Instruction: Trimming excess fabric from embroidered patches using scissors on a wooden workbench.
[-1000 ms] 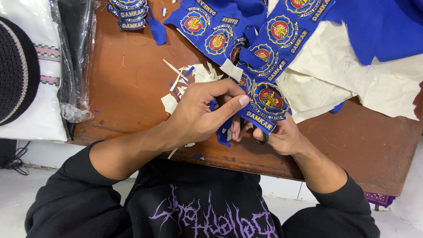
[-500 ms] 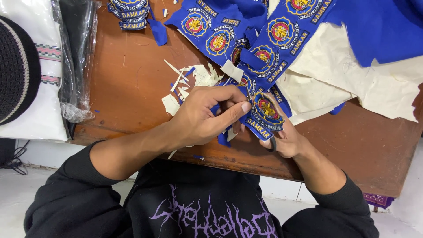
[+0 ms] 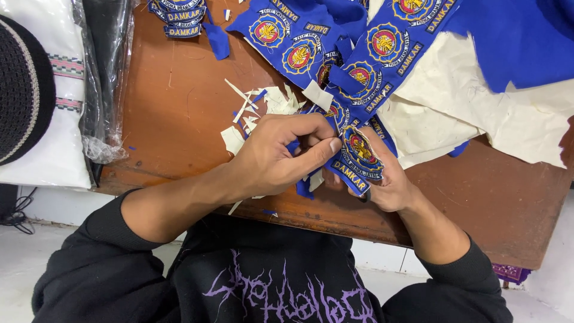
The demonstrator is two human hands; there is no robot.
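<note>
Left hand (image 3: 272, 158) pinches the blue patch (image 3: 359, 157) with thumb and forefinger; right hand (image 3: 388, 179) closes under it. It looks light, soft, floppy; best held by its edges

left hand (image 3: 272, 158), right hand (image 3: 388, 185), blue embroidered patch (image 3: 359, 157)

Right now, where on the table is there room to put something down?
Bare wood shows on the table between the plastic-wrapped bundle and the white scraps, and right of the right hand below the cream cloth. The top middle is crowded with blue badge fabric.
</note>
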